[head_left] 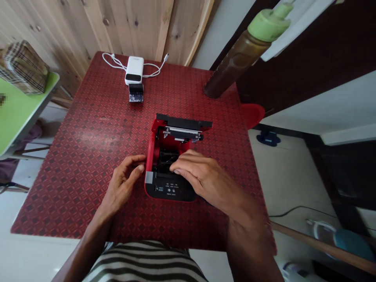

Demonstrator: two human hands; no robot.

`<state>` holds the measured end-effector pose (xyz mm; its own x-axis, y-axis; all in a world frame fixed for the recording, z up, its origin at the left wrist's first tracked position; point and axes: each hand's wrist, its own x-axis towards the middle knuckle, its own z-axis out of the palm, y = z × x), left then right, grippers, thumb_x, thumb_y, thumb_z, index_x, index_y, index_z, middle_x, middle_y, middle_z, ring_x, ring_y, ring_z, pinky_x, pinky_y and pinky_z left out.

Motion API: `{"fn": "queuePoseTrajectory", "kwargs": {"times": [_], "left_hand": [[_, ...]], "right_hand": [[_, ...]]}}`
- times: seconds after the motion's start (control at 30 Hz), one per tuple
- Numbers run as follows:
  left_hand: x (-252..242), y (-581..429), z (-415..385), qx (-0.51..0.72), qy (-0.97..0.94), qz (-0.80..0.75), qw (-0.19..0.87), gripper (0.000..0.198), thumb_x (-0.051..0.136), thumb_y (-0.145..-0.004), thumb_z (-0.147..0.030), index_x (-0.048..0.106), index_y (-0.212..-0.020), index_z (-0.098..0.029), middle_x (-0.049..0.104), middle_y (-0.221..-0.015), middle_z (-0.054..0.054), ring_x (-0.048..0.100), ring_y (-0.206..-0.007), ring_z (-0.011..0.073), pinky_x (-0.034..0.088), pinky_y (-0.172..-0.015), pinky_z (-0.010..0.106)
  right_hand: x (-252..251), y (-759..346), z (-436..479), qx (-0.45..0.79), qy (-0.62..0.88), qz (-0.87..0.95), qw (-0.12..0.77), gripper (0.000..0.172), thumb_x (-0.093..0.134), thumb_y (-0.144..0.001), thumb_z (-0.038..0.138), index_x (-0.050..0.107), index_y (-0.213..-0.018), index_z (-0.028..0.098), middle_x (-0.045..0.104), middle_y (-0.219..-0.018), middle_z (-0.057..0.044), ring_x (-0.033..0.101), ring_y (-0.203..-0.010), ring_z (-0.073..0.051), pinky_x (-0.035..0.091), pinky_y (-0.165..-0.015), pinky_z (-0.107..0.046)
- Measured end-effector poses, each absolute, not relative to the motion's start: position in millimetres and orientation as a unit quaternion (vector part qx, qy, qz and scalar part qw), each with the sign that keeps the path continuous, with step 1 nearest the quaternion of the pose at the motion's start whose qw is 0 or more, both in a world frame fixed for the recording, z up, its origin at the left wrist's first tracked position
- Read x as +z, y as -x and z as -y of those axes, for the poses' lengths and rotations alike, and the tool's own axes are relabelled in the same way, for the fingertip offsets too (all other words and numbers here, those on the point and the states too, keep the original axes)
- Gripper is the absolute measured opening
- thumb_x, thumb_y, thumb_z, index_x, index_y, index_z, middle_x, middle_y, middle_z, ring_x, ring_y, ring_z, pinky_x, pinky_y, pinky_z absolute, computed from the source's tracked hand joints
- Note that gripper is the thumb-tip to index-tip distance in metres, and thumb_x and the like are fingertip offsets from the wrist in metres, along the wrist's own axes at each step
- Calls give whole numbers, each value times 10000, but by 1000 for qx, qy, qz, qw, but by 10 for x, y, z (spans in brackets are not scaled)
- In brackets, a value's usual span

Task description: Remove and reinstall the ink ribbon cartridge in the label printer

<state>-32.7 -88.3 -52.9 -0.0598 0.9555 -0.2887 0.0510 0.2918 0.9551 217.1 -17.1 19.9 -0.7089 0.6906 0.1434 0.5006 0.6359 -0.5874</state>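
Observation:
A red and black printer (169, 188), seemingly a receipt printer, sits on the table in front of me. Its lid (183, 122) is raised, and dark strands or cables show inside the bay. My right hand (199, 170) reaches over the front right of the bay. Its thumb and fingertips are pressed together at the bay's front edge; what they hold, if anything, is hidden. Beside the printer's left wall is my left hand (127, 178), its fingers curved and apart from the thumb. The fingertips are at or very near the red casing.
On the red patterned table (96, 129) lie a white power bank (135, 68) with a white cable and a small black crinkled roll (136, 93). A tall brown bottle (235, 62) with a green cap stands back right. A green table (17, 105) holds a plaid bag (26, 66).

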Motion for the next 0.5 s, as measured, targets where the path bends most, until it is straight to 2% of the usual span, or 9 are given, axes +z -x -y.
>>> {"fn": "queuePoseTrajectory", "kwargs": {"times": [0.23,0.37,0.5], "left_hand": [[-469,316,866,445,-370,-595,558,522,770,-1025,-652,806,-1315,-220,859,-1283,124,793,-1233,362,597,-1090,519],[-232,285,675,501,-450,-599,433,520,745,-1053,-657,801,-1378,-255,811,-1429,113,749,-1331,348,571,-1167,531],[-10,188,297,529,-545,-545,355,455,665,-1115,-619,799,-1419,-308,772,-1499,86,689,-1425,334,549,-1195,509]], "right_hand": [[157,-2216,347,209,364,859,293,180,637,-1126,55,742,-1110,201,795,-1020,-40,714,-982,-208,611,-882,-343],[110,-2212,499,167,381,847,332,193,652,-1106,31,768,-1131,183,788,-1076,-70,716,-976,-209,613,-892,-363],[62,-2171,660,124,415,831,349,208,660,-1095,22,786,-1148,179,727,-1014,-60,678,-916,-195,602,-832,-342]]}}
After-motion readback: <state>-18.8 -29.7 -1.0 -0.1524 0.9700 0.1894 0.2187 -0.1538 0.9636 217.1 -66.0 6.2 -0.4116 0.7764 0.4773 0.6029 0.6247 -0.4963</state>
